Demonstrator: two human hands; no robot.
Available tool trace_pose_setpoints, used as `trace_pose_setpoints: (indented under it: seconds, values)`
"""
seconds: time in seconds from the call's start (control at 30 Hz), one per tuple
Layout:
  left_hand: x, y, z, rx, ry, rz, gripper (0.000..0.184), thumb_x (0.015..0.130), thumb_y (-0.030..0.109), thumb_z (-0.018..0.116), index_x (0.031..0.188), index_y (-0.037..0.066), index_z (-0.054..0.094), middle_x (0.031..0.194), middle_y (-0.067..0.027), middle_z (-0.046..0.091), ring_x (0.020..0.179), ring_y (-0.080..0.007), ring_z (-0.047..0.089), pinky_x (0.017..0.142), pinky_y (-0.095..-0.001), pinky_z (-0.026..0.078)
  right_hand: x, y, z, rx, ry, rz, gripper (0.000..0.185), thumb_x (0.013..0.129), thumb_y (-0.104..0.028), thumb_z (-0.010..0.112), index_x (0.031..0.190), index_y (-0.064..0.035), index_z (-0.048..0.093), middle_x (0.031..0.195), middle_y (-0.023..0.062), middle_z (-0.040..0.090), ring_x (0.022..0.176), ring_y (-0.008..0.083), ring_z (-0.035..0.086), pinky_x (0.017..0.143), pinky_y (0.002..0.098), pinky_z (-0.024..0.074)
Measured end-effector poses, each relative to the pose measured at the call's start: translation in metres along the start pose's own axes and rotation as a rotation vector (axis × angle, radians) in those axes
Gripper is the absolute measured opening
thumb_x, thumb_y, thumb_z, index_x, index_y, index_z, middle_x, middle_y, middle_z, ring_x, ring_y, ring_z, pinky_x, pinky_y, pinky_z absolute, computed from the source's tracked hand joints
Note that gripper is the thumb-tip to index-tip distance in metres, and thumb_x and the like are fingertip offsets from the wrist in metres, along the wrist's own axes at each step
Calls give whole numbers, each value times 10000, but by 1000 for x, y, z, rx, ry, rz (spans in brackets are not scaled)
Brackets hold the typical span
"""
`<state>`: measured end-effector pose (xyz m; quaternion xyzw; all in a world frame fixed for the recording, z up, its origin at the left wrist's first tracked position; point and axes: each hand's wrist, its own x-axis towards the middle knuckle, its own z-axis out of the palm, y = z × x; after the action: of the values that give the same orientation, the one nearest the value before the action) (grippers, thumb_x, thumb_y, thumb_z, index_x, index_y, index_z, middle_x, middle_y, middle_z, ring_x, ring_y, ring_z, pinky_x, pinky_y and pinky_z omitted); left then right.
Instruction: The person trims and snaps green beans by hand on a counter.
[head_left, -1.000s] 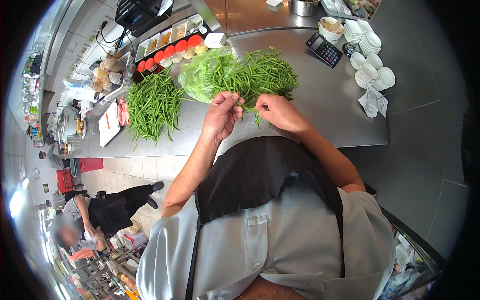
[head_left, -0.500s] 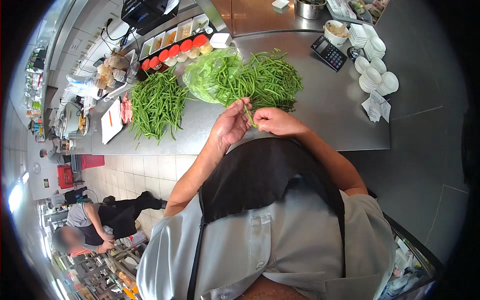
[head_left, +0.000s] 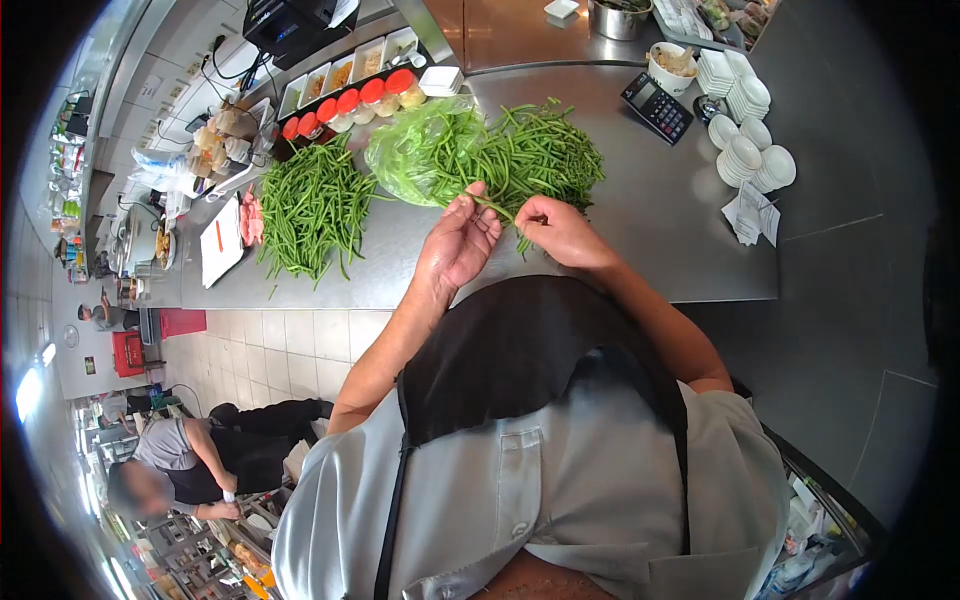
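Note:
Between my hands a green bean (head_left: 490,205) is stretched, lying roughly level. My left hand (head_left: 460,240), palm turned up, pinches one end between thumb and finger. The other end is in the closed fingers of my right hand (head_left: 562,232). Just beyond them a big heap of green beans (head_left: 550,155) spills from a thin green plastic bag (head_left: 405,150) on the steel counter (head_left: 680,220). A second pile of green beans (head_left: 315,210) lies to the left, apart from my hands.
Red-lidded jars (head_left: 348,102) line the back left. A calculator (head_left: 657,107), stacked white bowls (head_left: 742,158) and crumpled paper (head_left: 750,214) are on the right. A white board (head_left: 222,243) lies far left. Another person (head_left: 230,455) works behind, to the left.
The bean has swung from steep to nearly level between my hands. My right hand has shifted slightly right. The other person has moved a little.

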<state>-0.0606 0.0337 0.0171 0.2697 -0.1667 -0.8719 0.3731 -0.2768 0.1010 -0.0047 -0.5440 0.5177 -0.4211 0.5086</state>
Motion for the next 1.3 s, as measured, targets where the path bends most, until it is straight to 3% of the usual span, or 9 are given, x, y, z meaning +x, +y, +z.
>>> trace_pose_setpoints:
  seconds: [0.07,0.27,0.37,0.47,0.67,0.93,1.17,1.27,1.3]
  values:
    - [0,0,-1,3,-6,10,266,1144,201,516,1362,87,615,1048,-38,694,943,-194,695,921,-374,593,-2,-7,0,29,48,13,217,966,-151,665,1108,9,706,1027,98,736,959,175,680,867,344,546]
    - [-2,3,-1,14,2,21,298,1156,207,482,1398,71,590,1100,-55,695,976,-194,693,936,-381,593,0,7,8,46,94,-12,270,960,-149,697,1179,8,681,1078,131,716,1019,232,679,928,381,542]
    - [-2,2,-3,31,-21,19,305,1160,214,472,1401,68,589,1112,-55,692,978,-193,689,938,-384,593,2,3,5,-214,228,-200,299,947,-141,712,1203,8,670,1073,156,713,1020,291,690,930,408,545]
    - [-3,1,-1,61,-33,14,311,1164,220,464,1406,66,585,1115,-53,691,981,-191,684,938,-383,593,-2,-15,3,-231,248,-220,275,943,-162,723,1158,6,692,1085,184,718,1033,333,698,924,427,546]
    - [-3,3,-1,82,-58,-6,313,1157,214,481,1413,61,576,1143,-73,685,999,-203,678,937,-389,589,-1,-10,0,-213,45,-98,227,950,-207,739,1039,1,731,1024,194,732,963,345,718,872,440,554]
    - [-4,-5,-2,349,56,-137,253,1129,208,571,1315,48,635,936,-22,734,827,-138,721,785,-294,608,-3,-15,-3,-361,69,-140,206,909,-192,769,1000,-13,722,953,179,714,903,345,714,820,443,556]
    - [-2,-5,-5,439,65,-85,218,1126,179,570,1271,42,659,965,-39,740,830,-141,720,803,-302,623,-2,-6,0,-343,106,-183,149,874,-126,728,979,-21,717,938,178,706,878,345,709,795,435,556]
    - [-4,-6,1,423,39,-88,223,1124,175,572,1285,39,647,999,-57,743,856,-156,724,826,-312,624,-4,-14,0,-410,133,-118,121,874,-102,701,948,-7,700,930,162,706,818,310,706,767,434,555]
    - [-5,-6,1,394,16,-93,228,1123,173,574,1291,35,641,1020,-69,743,880,-168,726,843,-322,623,-2,-10,2,-293,186,-87,102,884,-101,691,928,-10,687,906,139,693,774,275,682,721,417,543]
